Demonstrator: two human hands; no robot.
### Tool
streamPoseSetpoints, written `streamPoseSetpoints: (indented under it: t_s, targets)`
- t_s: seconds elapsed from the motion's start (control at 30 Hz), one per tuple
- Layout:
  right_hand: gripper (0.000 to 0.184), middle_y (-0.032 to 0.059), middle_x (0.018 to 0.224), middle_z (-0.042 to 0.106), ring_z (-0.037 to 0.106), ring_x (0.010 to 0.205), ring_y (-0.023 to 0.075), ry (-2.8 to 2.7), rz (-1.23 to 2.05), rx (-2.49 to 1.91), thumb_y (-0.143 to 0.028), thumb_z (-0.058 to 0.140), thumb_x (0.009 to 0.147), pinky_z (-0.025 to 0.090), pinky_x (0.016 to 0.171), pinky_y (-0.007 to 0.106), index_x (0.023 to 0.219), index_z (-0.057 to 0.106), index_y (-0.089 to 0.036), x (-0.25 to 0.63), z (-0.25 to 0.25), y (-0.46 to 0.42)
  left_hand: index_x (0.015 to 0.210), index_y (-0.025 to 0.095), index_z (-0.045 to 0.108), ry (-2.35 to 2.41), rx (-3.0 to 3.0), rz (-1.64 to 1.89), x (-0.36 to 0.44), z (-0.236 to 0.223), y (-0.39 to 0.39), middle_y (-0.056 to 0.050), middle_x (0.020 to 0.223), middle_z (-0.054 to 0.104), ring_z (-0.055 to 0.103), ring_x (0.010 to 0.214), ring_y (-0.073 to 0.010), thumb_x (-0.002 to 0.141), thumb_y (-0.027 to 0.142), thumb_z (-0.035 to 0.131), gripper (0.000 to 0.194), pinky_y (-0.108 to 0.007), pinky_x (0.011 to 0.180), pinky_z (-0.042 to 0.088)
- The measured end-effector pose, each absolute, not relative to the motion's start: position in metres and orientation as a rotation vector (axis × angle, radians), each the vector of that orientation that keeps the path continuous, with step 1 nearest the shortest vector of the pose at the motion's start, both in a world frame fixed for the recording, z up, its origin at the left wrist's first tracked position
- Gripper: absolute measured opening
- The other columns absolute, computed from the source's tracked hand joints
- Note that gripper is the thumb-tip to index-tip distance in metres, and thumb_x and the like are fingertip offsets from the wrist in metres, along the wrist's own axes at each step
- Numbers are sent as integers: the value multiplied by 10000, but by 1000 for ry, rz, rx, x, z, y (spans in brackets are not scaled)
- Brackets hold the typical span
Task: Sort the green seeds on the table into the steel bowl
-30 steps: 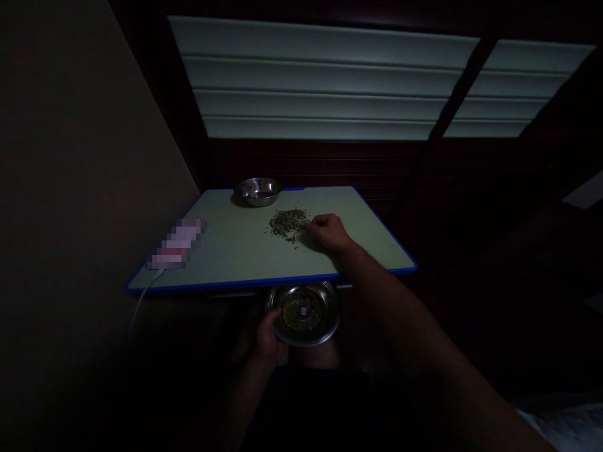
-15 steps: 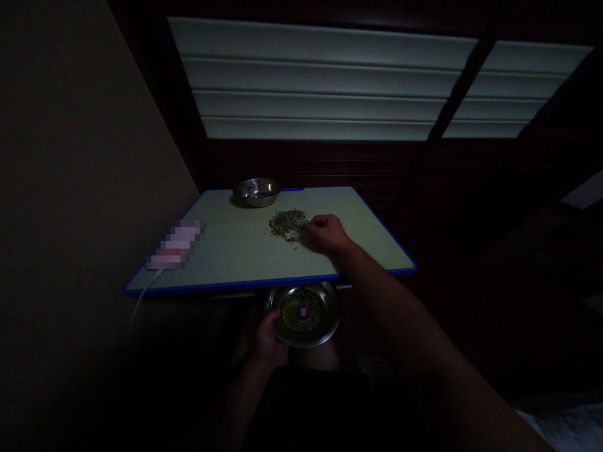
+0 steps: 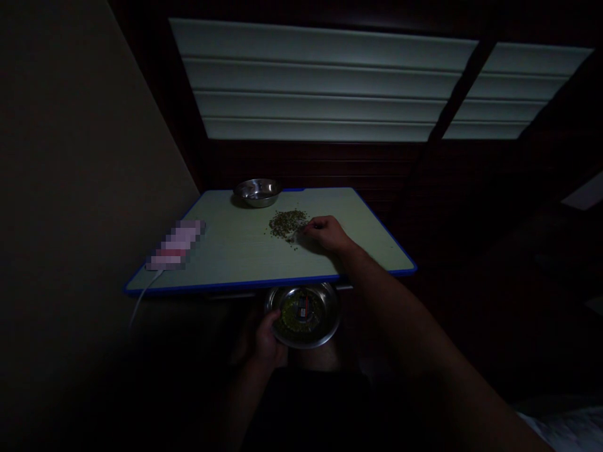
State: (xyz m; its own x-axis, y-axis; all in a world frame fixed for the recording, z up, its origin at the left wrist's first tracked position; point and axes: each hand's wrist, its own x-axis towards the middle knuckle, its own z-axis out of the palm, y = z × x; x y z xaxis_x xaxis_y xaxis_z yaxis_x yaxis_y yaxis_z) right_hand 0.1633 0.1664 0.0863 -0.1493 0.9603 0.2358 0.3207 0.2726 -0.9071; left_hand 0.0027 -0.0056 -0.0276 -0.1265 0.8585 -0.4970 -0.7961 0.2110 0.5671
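Observation:
My left hand (image 3: 269,336) grips the near left rim of a shiny metal bowl (image 3: 333,323), held below the table's front edge. Green bean-like grains (image 3: 289,321) lie in that bowl, along with a dark patch with a small pale and red mark, which I cannot make out. Over the tabletop, the fingers of my right hand (image 3: 330,232) are pinched together at the right side of a loose pile of small greenish-brown grains (image 3: 286,223). A small pale, see-through thing (image 3: 298,236) shows at its fingertips; its kind is unclear in the dim light.
Another metal bowl (image 3: 257,193) stands at the table's back left. A blurred-out pinkish device (image 3: 176,246) with a white cable (image 3: 144,294) lies at the left. The pale table (image 3: 235,263) has a blue edge. A wall (image 3: 94,157) rises at left, slatted panels (image 3: 311,81) behind.
My right hand has shifted very slightly left at the near right side of the pile. My left hand and its bowl stay almost still.

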Motion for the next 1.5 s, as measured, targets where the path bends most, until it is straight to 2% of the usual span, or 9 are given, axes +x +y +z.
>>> streamPoseSetpoints:
  t_s: [0.3, 0.43, 0.63, 0.8, 1.03, 1.3, 1.5]
  targets:
    - [117, 25, 658, 688, 581, 634, 139, -1721, 943, -1154, -237, 674, 632, 459, 655, 266, 681, 735, -150, 164, 81, 168, 959, 162, 757, 937, 88, 1432, 3, -26, -6, -76, 832, 787, 735, 909, -296, 654, 196, 663, 320, -396, 858, 571]
    - [126, 27, 657, 685, 581, 636, 142, -1717, 949, -1121, -260, 684, 640, 465, 653, 271, 678, 734, -151, 164, 79, 169, 935, 159, 756, 945, 78, 1438, 4, -23, -6, -75, 814, 784, 733, 916, -289, 649, 190, 661, 303, -380, 868, 564]
    - [112, 31, 669, 699, 573, 632, 129, -1737, 1060, -1117, -252, 708, 616, 478, 661, 270, 672, 741, -161, 165, 82, 167, 954, 173, 757, 953, 109, 1417, 2, -26, -6, -75, 811, 782, 731, 928, -307, 664, 205, 654, 310, -415, 866, 568]
    - [118, 22, 639, 675, 550, 611, 128, -1712, 1012, -1170, -254, 686, 610, 438, 605, 254, 662, 726, -154, 164, 84, 166, 907, 193, 761, 967, 79, 1426, 5, -21, -6, -66, 794, 779, 734, 924, -308, 653, 190, 652, 276, -416, 854, 577]
    - [124, -19, 537, 548, 466, 543, 112, -1636, 799, -1317, -257, 588, 632, 363, 552, 251, 595, 651, -156, 165, 84, 168, 887, 180, 760, 923, 141, 1440, 4, -23, -6, -71, 833, 788, 729, 936, -300, 652, 208, 668, 254, -403, 866, 571]
    - [169, -10, 574, 579, 517, 621, 137, -1592, 616, -1367, -282, 546, 643, 384, 617, 261, 621, 660, -158, 167, 83, 170, 890, 158, 760, 943, 93, 1420, 3, -22, -7, -79, 806, 783, 728, 941, -313, 652, 189, 665, 258, -411, 869, 572]
    - [166, -10, 576, 579, 505, 606, 129, -1621, 705, -1335, -293, 571, 640, 379, 598, 254, 623, 657, -152, 166, 83, 170, 724, 155, 731, 985, 31, 1405, 7, -11, -7, -76, 693, 759, 742, 844, -294, 625, 172, 641, 134, -381, 810, 588]
